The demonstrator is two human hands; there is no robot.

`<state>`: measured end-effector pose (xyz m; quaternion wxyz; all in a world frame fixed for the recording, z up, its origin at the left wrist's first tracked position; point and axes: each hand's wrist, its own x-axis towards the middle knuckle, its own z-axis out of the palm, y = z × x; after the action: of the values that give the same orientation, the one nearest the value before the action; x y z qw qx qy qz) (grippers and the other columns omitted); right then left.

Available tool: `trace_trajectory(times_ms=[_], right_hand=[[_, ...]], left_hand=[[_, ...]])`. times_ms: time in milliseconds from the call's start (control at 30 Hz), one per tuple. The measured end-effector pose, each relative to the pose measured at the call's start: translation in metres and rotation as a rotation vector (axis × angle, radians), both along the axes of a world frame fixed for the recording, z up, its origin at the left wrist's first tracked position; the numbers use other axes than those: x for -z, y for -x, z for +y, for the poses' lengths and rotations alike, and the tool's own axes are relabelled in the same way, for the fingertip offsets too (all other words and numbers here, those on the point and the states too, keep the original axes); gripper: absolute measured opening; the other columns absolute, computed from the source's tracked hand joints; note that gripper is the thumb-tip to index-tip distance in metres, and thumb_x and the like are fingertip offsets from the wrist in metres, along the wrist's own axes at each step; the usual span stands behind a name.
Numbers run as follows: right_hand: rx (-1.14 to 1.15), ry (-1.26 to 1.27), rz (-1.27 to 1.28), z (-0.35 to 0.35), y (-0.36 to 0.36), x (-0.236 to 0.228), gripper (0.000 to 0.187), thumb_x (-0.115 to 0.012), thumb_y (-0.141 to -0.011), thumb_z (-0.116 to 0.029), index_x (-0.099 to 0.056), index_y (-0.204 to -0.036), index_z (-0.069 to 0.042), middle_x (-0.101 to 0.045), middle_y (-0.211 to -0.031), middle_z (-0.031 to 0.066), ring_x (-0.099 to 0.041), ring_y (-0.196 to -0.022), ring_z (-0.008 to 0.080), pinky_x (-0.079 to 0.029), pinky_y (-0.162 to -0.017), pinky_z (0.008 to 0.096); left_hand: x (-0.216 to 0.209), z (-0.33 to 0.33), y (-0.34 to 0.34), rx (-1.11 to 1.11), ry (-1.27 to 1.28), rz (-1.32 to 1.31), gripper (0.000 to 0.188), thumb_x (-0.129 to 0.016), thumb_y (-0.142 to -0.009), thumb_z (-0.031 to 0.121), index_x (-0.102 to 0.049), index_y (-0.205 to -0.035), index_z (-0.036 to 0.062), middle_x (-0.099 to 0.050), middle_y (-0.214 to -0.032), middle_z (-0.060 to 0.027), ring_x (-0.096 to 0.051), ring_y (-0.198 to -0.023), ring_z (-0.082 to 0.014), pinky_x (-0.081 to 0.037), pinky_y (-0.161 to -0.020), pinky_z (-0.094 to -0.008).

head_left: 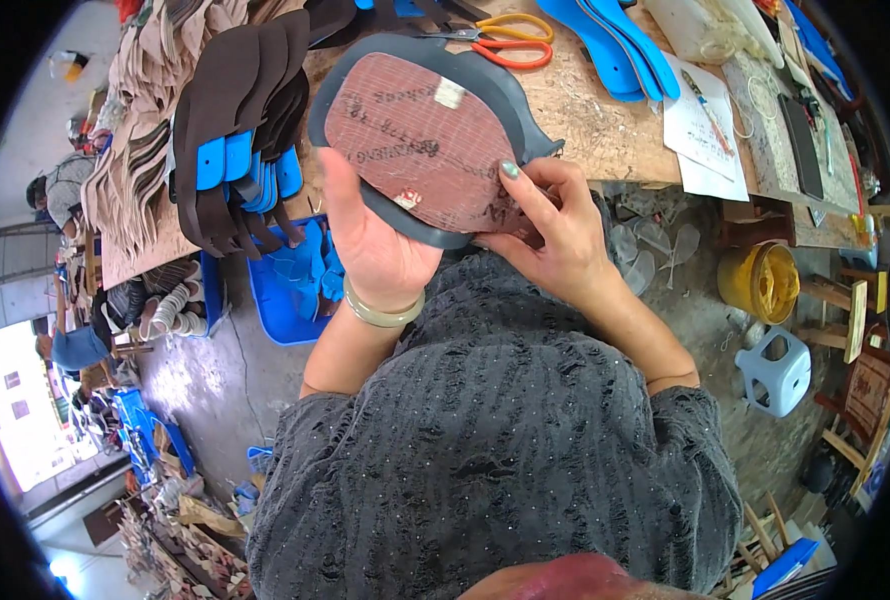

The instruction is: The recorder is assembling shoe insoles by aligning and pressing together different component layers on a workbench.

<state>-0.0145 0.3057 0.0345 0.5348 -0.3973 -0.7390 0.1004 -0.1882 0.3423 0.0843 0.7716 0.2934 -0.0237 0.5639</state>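
You hold a reddish-brown sole-shaped board (415, 135) with a dark, larger sheet (510, 92) lying under it, and both are in front of your body, over the near edge of the wooden surface (605, 135). Your left hand (380, 245) supports them from the lower left: its palm is turned up, its thumb stands at the left edge, and the other fingers are hidden below, so I cannot tell how they are bent. Your right hand (570, 225) grasps the right end of the board between its fingers, and one fingertip with a green nail presses on the upper face. Behind the sheet there are scissors (515, 39) with yellow and orange handles, and to their right lie blue sole pieces (613, 55). To the left of your work, dark brown pieces (227, 85) are stacked, beside beige ones (135, 150). Below them, a blue bin (285, 330) contains blue pieces.
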Motion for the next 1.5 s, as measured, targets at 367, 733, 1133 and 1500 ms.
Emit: trace_trajectory(times_ms=[367,733,1133,1500], right_hand=[[-0.185,0.160,0.366,0.045,-0.063,-0.052,0.044,-0.065,-0.090,-0.031,-0.061,-0.124,-0.005,-0.062,-0.117,0.0126,-0.061,-0.104,0.0241,-0.047,-0.092,0.0349],[-0.733,1.101,0.807,0.078,-0.034,-0.046,0.066,-0.051,-0.094,-0.056,-0.059,-0.125,0.002,-0.068,-0.107,0.0148,-0.068,-0.087,0.0153,-0.057,-0.074,0.0275],[-0.977,1.039,1.009,0.093,-0.034,-0.014,0.039,-0.053,-0.098,-0.025,-0.054,-0.127,0.002,-0.066,-0.112,0.0147,-0.067,-0.098,0.0229,-0.055,-0.083,0.0362],[-0.615,1.055,0.836,0.078,-0.029,-0.042,0.041,-0.065,-0.091,-0.033,-0.065,-0.115,0.000,-0.067,-0.105,0.0122,-0.066,-0.090,0.0148,-0.056,-0.072,0.0283]], left_hand=[[-0.004,0.016,0.018,0.055,0.228,0.076,0.036,-0.045,-0.100,0.014,-0.048,-0.134,0.0023,-0.056,-0.133,-0.0145,-0.053,-0.124,-0.0299,-0.039,-0.106,-0.0511],[-0.020,0.044,0.019,-0.021,0.243,0.233,0.032,-0.055,-0.095,0.007,-0.053,-0.127,0.0011,-0.061,-0.123,-0.0119,-0.059,-0.114,-0.0260,-0.048,-0.100,-0.0439],[-0.028,0.032,0.032,0.185,0.320,0.029,0.035,-0.044,-0.101,0.024,-0.053,-0.128,0.0035,-0.058,-0.131,-0.0113,-0.054,-0.123,-0.0273,-0.037,-0.108,-0.0468],[-0.026,0.041,0.042,0.185,0.308,-0.035,0.033,-0.045,-0.102,0.022,-0.054,-0.128,0.0035,-0.058,-0.132,-0.0113,-0.053,-0.125,-0.0268,-0.036,-0.109,-0.0471]])
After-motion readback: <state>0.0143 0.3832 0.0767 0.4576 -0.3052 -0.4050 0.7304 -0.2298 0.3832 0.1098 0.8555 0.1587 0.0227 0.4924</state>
